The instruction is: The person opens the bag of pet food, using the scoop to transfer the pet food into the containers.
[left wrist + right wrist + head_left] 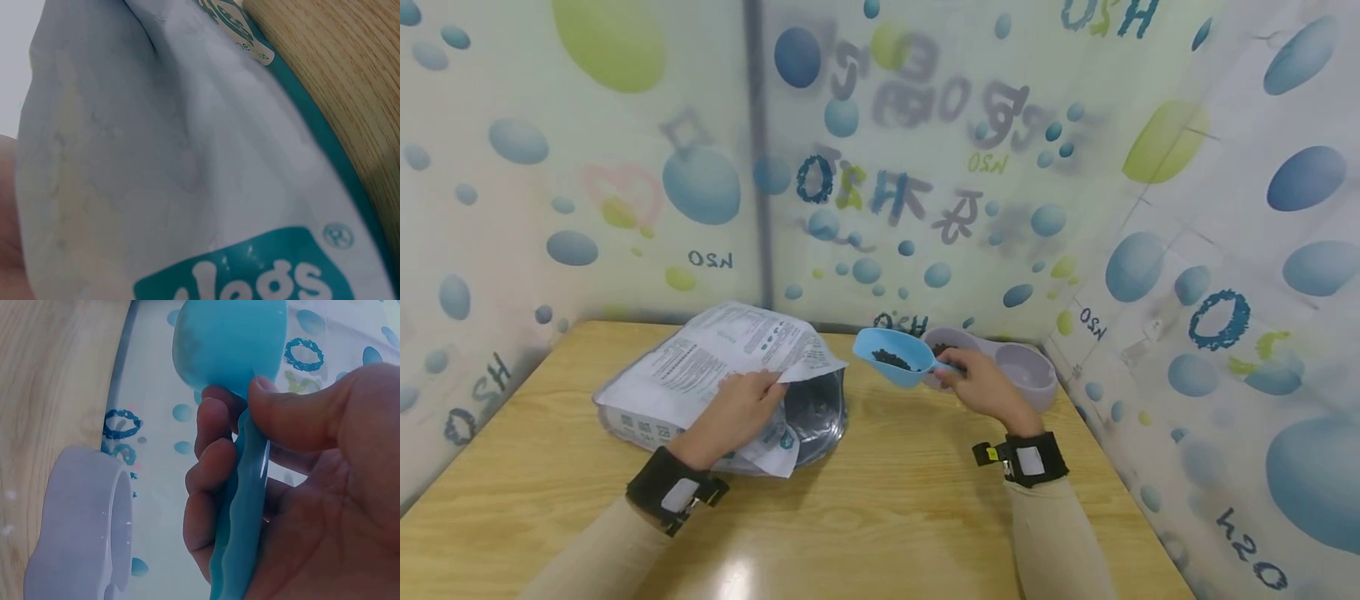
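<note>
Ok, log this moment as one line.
left hand: holds bag flap; right hand: grips blue scoop holding dark pellets; double bowl: on table

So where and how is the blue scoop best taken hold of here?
By its slim, wavy-edged handle, probably best from the right, as the right grip holds it: the handle points that way, away from the bag. The wide cup carries dark pellets, so grabbing there could spill them; a steady hold on the handle seems safer.

Wooden table (pixel 880 521), bag (pixel 688 358) and double bowl (pixel 1028 373) atop
</note>
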Available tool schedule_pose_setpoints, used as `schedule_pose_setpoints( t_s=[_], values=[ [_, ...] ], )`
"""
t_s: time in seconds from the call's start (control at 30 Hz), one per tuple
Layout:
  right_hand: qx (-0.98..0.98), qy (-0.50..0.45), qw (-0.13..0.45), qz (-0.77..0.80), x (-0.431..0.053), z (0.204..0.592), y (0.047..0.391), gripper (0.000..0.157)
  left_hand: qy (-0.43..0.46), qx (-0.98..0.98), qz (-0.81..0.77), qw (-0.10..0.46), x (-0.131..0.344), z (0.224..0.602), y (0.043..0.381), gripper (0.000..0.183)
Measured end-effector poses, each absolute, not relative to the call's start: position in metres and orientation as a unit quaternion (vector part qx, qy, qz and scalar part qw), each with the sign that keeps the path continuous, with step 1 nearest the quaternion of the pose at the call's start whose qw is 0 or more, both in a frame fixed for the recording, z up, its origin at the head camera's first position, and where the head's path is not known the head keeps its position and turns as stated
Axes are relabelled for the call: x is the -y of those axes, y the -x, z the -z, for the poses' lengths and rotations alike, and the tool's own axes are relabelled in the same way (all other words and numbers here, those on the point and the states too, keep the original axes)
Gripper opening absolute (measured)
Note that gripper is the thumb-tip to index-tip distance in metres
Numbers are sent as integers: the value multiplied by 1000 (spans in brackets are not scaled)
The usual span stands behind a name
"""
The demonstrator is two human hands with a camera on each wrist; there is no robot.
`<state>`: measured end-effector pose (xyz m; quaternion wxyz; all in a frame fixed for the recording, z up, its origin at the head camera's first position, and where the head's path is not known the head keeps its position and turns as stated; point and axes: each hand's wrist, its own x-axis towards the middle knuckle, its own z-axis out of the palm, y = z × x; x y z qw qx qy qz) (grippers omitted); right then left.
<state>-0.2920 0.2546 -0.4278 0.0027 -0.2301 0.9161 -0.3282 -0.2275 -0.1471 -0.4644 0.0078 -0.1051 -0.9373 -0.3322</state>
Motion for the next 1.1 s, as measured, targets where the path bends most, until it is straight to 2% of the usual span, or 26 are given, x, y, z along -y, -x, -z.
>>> schedule_pose_setpoints(
  t_s=[0.73,0.87,0.97,1.1],
  values=[
    [-937,185,-35,294,-289,430,291,23,95,937,336,-4,149,463,228,48],
    [-941,183,-68,277,-299,433,291,16,93,938,334,-4,150,464,228,50],
    [-943,186,-125,245,-306,434,291,8,95,937,335,-4,150,465,229,49],
    [-949,154,-156,226,-314,434,290,7,102,938,331,2,148,469,230,49]
  ],
)
